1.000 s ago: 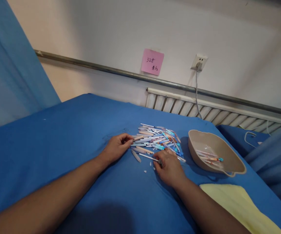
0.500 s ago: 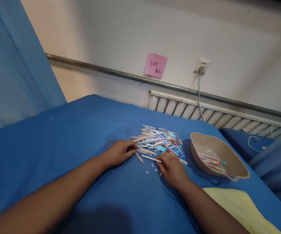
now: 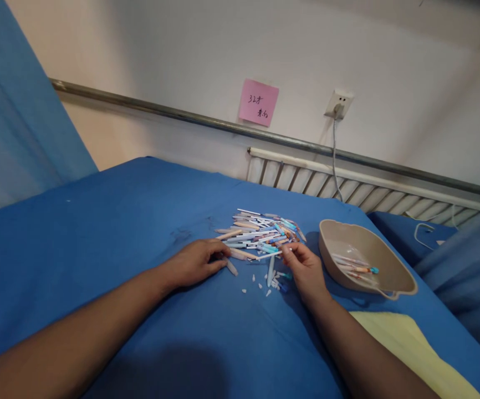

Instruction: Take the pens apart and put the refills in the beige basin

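A thin white pen refill is pinched between the thumb and fingers of my right hand, just above the near edge of a pile of pen parts. The pile mixes clear, peach, blue and brown barrels with white sticks. My left hand rests on the cloth at the pile's left edge, fingers loosely curled, a gap between thumb and forefinger, with no held thing visible. By its fingertips lies a greyish barrel. Small white tips and a pale barrel are on the cloth between the hands.
A beige basin with several pens inside stands right of the pile. Yellow cloth lies near my right forearm. The blue-covered table meets a wall with a radiator, metal rail and pink note.
My right hand has risen and shifted right with the white refill, uncovering small tips and blue pieces on the cloth. The left hand has stayed by the pile. The view has shifted slightly.
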Available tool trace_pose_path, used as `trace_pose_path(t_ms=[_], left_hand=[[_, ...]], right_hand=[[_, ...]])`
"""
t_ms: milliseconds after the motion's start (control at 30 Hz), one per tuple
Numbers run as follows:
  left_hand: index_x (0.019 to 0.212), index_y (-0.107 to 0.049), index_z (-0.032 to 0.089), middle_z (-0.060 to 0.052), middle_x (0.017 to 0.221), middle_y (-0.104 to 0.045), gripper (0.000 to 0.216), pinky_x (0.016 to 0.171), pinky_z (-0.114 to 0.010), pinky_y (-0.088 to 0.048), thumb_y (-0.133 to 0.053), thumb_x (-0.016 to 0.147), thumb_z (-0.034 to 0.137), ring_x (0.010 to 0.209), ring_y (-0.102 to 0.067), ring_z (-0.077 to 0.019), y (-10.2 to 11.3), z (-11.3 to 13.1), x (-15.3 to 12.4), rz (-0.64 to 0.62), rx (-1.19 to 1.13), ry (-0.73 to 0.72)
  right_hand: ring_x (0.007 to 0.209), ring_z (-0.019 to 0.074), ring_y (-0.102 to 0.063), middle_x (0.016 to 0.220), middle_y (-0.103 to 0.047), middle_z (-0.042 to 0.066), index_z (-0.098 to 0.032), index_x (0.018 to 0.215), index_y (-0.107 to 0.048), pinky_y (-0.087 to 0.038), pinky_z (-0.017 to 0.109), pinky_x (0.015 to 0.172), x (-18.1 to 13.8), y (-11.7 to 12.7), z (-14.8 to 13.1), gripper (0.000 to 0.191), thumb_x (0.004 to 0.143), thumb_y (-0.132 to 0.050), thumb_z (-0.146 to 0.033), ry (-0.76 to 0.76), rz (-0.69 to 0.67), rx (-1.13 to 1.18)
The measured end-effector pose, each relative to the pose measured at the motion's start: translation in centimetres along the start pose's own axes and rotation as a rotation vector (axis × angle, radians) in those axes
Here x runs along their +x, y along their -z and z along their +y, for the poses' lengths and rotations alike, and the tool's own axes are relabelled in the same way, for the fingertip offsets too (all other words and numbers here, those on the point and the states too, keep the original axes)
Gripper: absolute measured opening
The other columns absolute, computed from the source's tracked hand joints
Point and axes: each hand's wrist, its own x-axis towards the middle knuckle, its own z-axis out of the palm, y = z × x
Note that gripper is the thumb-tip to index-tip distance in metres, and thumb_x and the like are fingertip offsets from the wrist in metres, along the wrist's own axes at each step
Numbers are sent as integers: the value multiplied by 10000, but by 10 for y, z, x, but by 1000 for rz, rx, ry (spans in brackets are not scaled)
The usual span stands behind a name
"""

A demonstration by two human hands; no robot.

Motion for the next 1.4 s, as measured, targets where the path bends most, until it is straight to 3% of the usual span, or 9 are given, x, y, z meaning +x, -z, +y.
trace_pose_path(t_ms=[133, 333, 500, 900, 1400], left_hand=[[1011, -630, 229, -34, 986, -631, 230, 812, -283, -420, -549, 814, 316, 902, -572, -194, 0, 0, -1, -7, 7, -86], [1002, -626, 229, -33, 1018, -602, 215, 841, -283, -411, -571, 809, 306, 939, -558, -194, -3, 0, -1, -9, 6, -97], [969, -612, 223, -28, 996, -587, 167, 822, -275, -408, -563, 826, 295, 923, -552, -186, -4, 0, -1, -33, 28, -75], [883, -615, 207, -38, 891, -618, 216, 794, -311, -388, -554, 841, 410, 897, -524, -213, -12, 0, 4, 65, 103, -82], [850, -594, 201, -39, 888, -622, 258, 763, -287, -408, -511, 855, 446, 861, -550, -200, -13, 0, 3, 62, 21, -55]], right_hand=[[515, 93, -435, 574, -518, -49, -190, 695, -557, -347, 212, 516, 4, 3, -2, 309, 772, -605, -485, -80, 63, 186], [471, 79, -381, 532, -463, -63, -189, 641, -492, -301, 206, 472, 7, 4, 0, 356, 754, -629, -497, -151, 87, 310], [475, 74, -381, 539, -468, -63, -184, 644, -504, -298, 202, 473, 6, 3, 1, 350, 762, -631, -488, -144, 53, 301], [487, 81, -416, 566, -501, -47, -185, 673, -525, -340, 204, 485, 4, 1, 0, 343, 773, -607, -503, -121, 14, 211], [485, 77, -442, 570, -524, -40, -179, 676, -545, -369, 203, 481, 2, -1, 0, 333, 779, -605, -490, -95, -10, 165]])
